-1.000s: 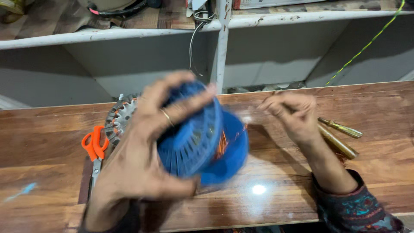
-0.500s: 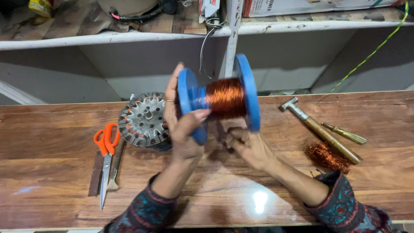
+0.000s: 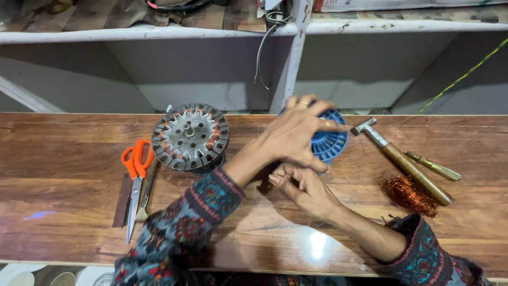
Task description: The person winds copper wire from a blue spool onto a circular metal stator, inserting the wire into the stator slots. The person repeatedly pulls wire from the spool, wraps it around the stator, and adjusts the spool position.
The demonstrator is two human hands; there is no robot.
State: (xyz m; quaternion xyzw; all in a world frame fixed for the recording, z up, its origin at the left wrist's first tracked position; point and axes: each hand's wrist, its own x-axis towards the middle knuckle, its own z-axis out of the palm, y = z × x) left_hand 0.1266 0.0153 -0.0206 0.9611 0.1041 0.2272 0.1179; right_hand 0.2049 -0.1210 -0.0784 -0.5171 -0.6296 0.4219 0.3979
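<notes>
My left hand lies over a blue plastic spool that stands on its flange on the wooden bench, fingers wrapped over its top; the copper wire winding is hidden under the hand. My right hand is just below the spool, fingers curled near its base, apparently pinching something thin; what it holds is too small to tell. A round metal stator core with copper windings sits to the left of the hands.
Orange-handled scissors and a flat tool lie at the left. A wooden-handled hammer, a brass-coloured rod and a tangle of copper wire lie at the right. White shelving rises behind the bench.
The spool was held up sideways showing its copper winding; now it is lowered onto the bench farther right, with my left hand over it and my right hand below it.
</notes>
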